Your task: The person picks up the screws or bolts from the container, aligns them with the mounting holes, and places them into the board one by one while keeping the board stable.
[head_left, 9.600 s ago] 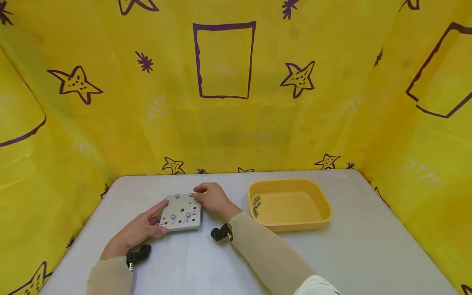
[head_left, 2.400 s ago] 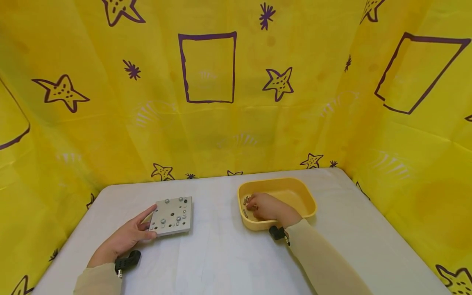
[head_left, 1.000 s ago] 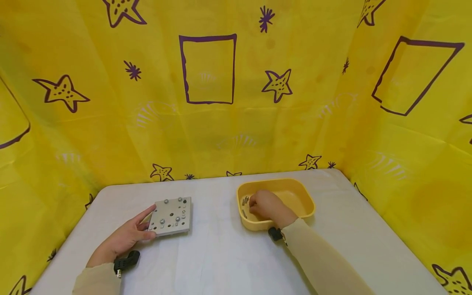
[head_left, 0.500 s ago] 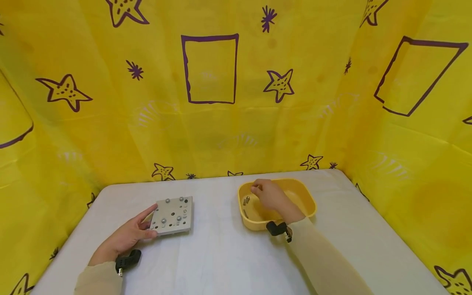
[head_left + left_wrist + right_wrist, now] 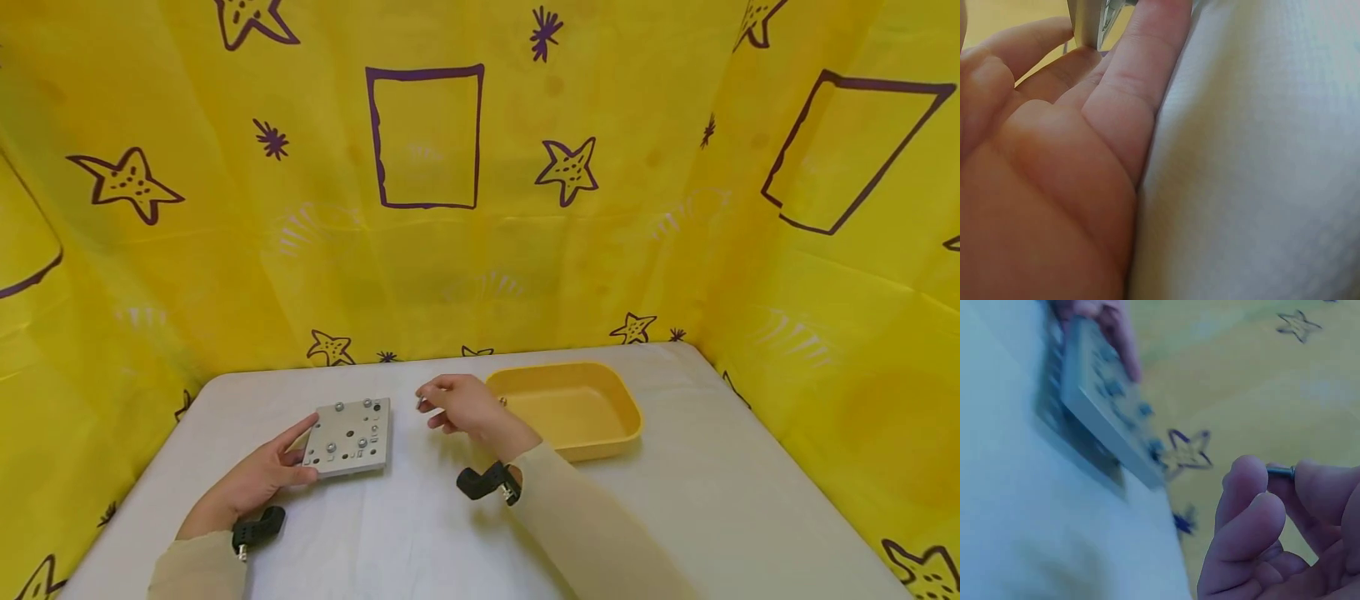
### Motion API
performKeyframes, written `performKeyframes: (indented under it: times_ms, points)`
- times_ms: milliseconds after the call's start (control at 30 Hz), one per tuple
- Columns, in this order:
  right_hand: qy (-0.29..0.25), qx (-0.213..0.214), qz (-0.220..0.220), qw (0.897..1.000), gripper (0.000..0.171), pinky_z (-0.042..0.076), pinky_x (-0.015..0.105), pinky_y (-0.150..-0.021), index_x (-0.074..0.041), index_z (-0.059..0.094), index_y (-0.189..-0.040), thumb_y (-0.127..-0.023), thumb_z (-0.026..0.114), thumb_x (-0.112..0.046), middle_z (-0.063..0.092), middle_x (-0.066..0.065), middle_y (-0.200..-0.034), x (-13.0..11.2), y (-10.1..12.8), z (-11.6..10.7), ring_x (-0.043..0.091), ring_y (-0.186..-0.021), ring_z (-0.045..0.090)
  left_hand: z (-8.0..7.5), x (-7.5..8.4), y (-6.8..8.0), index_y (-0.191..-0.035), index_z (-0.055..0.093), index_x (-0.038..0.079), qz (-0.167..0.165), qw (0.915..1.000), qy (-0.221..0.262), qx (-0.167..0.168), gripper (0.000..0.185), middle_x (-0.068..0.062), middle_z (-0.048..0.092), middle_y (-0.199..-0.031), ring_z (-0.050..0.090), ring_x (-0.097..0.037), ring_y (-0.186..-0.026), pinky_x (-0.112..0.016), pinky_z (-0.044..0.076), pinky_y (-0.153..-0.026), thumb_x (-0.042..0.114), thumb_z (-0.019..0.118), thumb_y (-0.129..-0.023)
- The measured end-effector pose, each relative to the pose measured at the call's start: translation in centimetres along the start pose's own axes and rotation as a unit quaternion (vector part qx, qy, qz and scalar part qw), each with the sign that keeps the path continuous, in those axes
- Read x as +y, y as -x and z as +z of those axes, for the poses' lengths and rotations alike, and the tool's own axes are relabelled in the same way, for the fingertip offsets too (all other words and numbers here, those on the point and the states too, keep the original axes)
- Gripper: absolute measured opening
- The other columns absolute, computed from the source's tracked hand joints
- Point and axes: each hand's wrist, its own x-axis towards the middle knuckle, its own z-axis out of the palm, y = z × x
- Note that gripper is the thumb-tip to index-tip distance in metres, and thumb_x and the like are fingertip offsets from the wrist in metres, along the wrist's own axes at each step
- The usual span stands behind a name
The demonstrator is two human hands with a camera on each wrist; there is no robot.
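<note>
A square silver metal plate (image 5: 345, 421) with holes lies close over the table at the left, several screws standing in it. My left hand (image 5: 258, 479) grips its left edge, thumb at the near corner and fingers along the side and under it. Between the plate and the tray, my right hand (image 5: 472, 408) is raised in the air. Its thumb and fingertips pinch a small metal screw (image 5: 1280, 471), seen sideways in the right wrist view. In the left wrist view only a corner of the plate (image 5: 1087, 22) shows past the fingers.
A yellow tray (image 5: 600, 452) stands right of the right hand. One loose screw (image 5: 502, 402) shows at its left side, the rest of that side hidden by the hand. Yellow patterned cloth (image 5: 427, 283) walls the white table (image 5: 420, 533) at back and sides.
My right hand, at the plate's far right corner 9.6 s ago, then reached into the tray among the screws. It has lifted out and moved left with one screw. The left hand keeps its grip.
</note>
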Motion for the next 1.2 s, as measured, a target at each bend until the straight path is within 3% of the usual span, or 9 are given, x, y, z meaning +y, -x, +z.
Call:
performKeyframes:
  times_ms: [67,233,367,433,533,867,1200]
  points:
    - [0.003,-0.010,0.004,1.000,0.018,0.047,0.024,-0.053,-0.011,0.074,-0.102,-0.100,0.062,-0.024,0.071,0.011,-0.094,0.1,-0.1,2.1,0.023,-0.068,0.066,0.0,0.1,0.1,-0.162,0.013,0.018,0.000,1.0000,0.000,-0.001,0.101,-0.029,0.030,-0.155,0.047,-0.035,-0.131,-0.034,0.038,-0.105,0.020,0.080,-0.086]
    - [0.047,-0.011,0.007,0.999,0.016,0.046,0.026,-0.051,-0.009,0.075,-0.100,-0.099,0.065,-0.022,0.068,0.004,-0.085,0.5,-0.1,5.8,0.018,-0.061,0.064,0.1,0.1,0.0,-0.162,0.013,0.019,-0.006,0.9999,0.015,0.000,0.102,-0.028,0.028,-0.156,0.047,-0.035,-0.132,-0.025,0.040,-0.100,0.019,0.081,-0.085]
    - [0.092,-0.012,-0.005,0.996,0.014,0.049,0.029,-0.053,-0.010,0.075,-0.094,-0.098,0.066,-0.019,0.066,0.002,-0.081,0.8,0.0,7.1,0.019,-0.060,0.064,0.1,0.0,0.1,-0.162,0.014,0.019,-0.014,0.9997,0.020,0.004,0.103,-0.028,0.026,-0.157,0.044,-0.037,-0.133,-0.047,0.031,-0.111,0.019,0.081,-0.084]
    - [0.108,-0.015,-0.008,0.994,0.014,0.050,0.030,-0.053,-0.010,0.075,-0.092,-0.098,0.066,-0.019,0.065,0.002,-0.078,0.9,0.0,7.4,0.019,-0.060,0.063,0.1,0.1,0.2,-0.162,0.013,0.019,-0.015,0.9997,0.020,0.004,0.103,-0.028,0.025,-0.157,0.042,-0.040,-0.134,-0.057,0.023,-0.112,0.020,0.081,-0.084]
    - [0.136,-0.018,-0.011,0.990,0.014,0.048,0.027,-0.051,-0.012,0.074,-0.089,-0.098,0.067,-0.020,0.064,0.001,-0.077,1.1,0.0,7.6,0.018,-0.059,0.061,0.2,0.2,0.2,-0.162,0.013,0.019,-0.016,0.9997,0.016,0.005,0.103,-0.029,0.024,-0.158,0.039,-0.042,-0.136,-0.060,0.019,-0.112,0.021,0.081,-0.084]
    - [0.169,-0.011,-0.006,0.986,0.010,0.043,0.025,-0.050,-0.016,0.075,-0.089,-0.096,0.069,-0.020,0.064,-0.001,-0.080,0.9,0.1,7.9,0.018,-0.060,0.061,0.1,0.3,0.2,-0.162,0.013,0.018,-0.010,0.9999,0.012,0.003,0.103,-0.029,0.027,-0.156,0.045,-0.038,-0.132,-0.057,0.026,-0.110,0.022,0.081,-0.085]
    - [0.180,0.000,-0.032,0.983,0.007,0.042,0.025,-0.055,-0.017,0.078,-0.093,-0.094,0.072,-0.020,0.066,-0.003,-0.076,1.4,0.2,7.7,0.016,-0.059,0.059,0.1,0.1,0.1,-0.162,0.014,0.020,-0.019,0.9997,0.012,0.007,0.103,-0.029,0.026,-0.156,0.044,-0.039,-0.133,-0.060,0.023,-0.111,0.022,0.082,-0.084]
